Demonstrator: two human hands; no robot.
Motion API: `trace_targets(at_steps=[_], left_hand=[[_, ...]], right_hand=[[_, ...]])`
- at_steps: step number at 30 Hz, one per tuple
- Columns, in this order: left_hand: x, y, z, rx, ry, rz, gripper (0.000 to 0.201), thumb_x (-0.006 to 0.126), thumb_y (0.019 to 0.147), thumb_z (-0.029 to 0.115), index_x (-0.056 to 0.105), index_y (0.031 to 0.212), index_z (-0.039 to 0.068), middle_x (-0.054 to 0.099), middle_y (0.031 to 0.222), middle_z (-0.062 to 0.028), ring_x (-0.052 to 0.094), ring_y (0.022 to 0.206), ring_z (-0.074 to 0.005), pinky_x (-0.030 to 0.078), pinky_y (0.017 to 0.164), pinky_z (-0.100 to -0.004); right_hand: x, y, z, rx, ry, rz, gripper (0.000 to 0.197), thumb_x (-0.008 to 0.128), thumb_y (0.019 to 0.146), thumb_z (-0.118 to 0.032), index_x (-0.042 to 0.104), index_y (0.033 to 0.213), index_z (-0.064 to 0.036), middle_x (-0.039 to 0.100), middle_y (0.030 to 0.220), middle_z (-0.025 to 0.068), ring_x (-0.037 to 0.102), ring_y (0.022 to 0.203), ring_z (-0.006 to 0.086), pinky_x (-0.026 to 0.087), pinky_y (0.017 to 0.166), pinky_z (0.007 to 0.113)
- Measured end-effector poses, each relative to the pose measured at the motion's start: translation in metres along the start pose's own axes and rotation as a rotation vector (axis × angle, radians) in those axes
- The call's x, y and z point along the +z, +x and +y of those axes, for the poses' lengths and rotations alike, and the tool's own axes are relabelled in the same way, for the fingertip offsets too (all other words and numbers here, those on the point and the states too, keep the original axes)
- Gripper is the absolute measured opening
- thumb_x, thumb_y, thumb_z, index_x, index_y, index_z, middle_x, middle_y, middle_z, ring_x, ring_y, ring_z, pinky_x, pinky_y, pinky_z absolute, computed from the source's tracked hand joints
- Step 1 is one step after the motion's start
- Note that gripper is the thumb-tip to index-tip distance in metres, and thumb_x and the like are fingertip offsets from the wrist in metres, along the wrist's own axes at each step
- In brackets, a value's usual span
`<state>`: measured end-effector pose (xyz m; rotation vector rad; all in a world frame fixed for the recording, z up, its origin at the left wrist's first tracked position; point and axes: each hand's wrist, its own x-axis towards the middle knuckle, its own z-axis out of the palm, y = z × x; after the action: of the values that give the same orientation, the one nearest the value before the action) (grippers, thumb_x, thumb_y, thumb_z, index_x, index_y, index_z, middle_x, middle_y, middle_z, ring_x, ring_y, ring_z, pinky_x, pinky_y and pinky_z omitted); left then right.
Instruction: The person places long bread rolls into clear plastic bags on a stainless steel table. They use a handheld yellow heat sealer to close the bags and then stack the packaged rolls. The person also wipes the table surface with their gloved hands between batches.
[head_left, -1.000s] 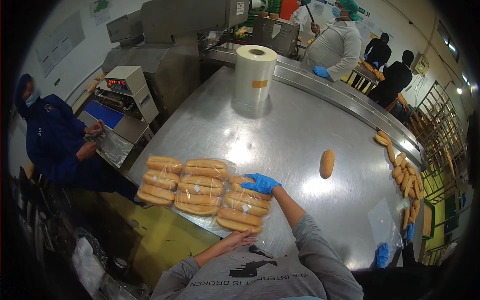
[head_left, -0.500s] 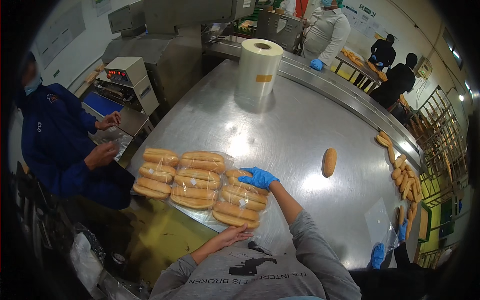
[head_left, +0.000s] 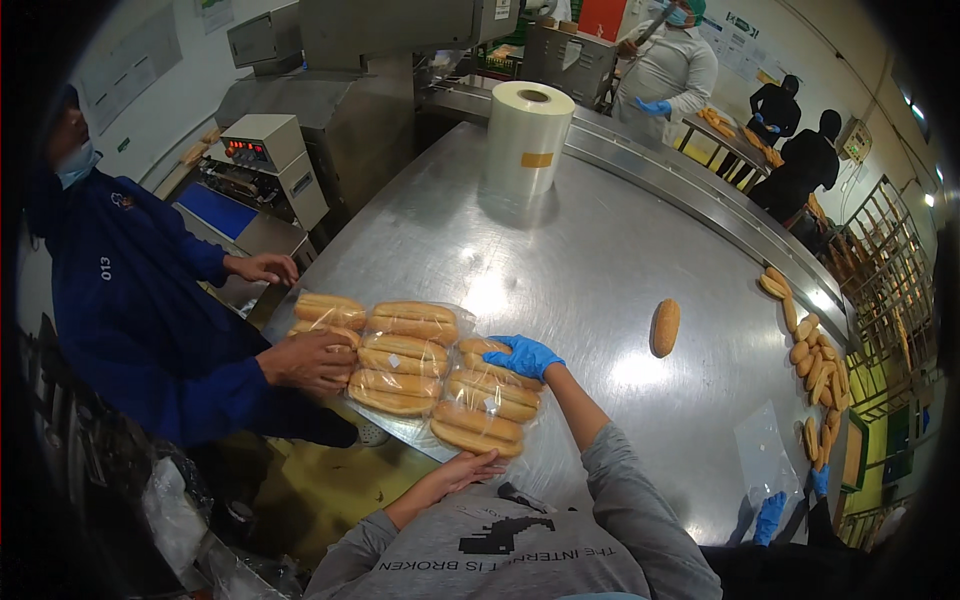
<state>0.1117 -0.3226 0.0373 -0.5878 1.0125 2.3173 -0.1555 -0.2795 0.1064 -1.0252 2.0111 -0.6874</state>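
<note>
Your left hand [head_left: 462,476], hold unclear, touches the near end of the right bag [head_left: 488,394] on the table [head_left: 600,260]; your right hand [head_left: 520,357] grasps its far end, where over-squeezing could crush rolls [head_left: 474,346], and a tug from the co-worker's hand [head_left: 312,362] could drag the middle bag [head_left: 403,357].

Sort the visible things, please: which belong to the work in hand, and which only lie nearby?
Apparently in use:
gloved right hand
bare left hand
bag of long bread rolls, touched by both
two neighbouring bags

Apparently just nearby:
upright film roll
single loose bread roll
</note>
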Motion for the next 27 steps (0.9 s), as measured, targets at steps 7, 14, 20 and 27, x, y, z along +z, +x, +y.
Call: trace_targets(at_steps=[7,14,20,27], left_hand=[[0.005,-0.004,0.003,0.034,0.069,0.054,0.055,0.057,0.089,0.03,0.036,0.132,0.002,0.045,0.129,-0.0118,0.048,0.117,-0.0235,0.034,0.101,-0.0381],[0.0,-0.003,0.001,0.015,0.054,0.125,0.041,0.057,0.09,0.022,0.045,0.124,0.003,0.055,0.116,-0.0106,0.056,0.107,-0.0218,0.043,0.091,-0.0335],[0.001,-0.005,0.005,-0.014,0.103,0.135,0.037,0.055,0.091,0.021,0.048,0.121,0.001,0.057,0.113,-0.0128,0.058,0.104,-0.0206,0.045,0.089,-0.031],[0.002,-0.004,0.007,-0.053,0.14,0.125,0.037,0.053,0.091,0.021,0.047,0.121,0.0,0.06,0.11,-0.014,0.058,0.104,-0.0199,0.045,0.089,-0.0304]], right_hand=[[0.0,-0.011,-0.014,0.108,-0.257,0.205,0.067,0.055,0.076,-0.061,0.053,0.124,-0.0134,0.06,0.111,0.0169,0.058,0.101,0.0326,0.045,0.087,0.04],[0.023,-0.046,0.007,0.099,-0.169,0.907,0.053,0.055,0.082,-0.048,0.055,0.117,-0.008,0.059,0.101,0.0179,0.057,0.093,0.0336,0.045,0.083,0.042],[0.067,-0.099,0.045,0.206,0.041,1.138,0.036,0.063,0.082,-0.028,0.057,0.112,-0.0088,0.058,0.102,0.0145,0.056,0.093,0.0304,0.045,0.08,0.039],[0.102,-0.136,0.086,0.294,0.0,1.273,0.035,0.06,0.083,-0.025,0.056,0.109,-0.0029,0.057,0.099,0.0197,0.053,0.093,0.0348,0.041,0.083,0.043]])
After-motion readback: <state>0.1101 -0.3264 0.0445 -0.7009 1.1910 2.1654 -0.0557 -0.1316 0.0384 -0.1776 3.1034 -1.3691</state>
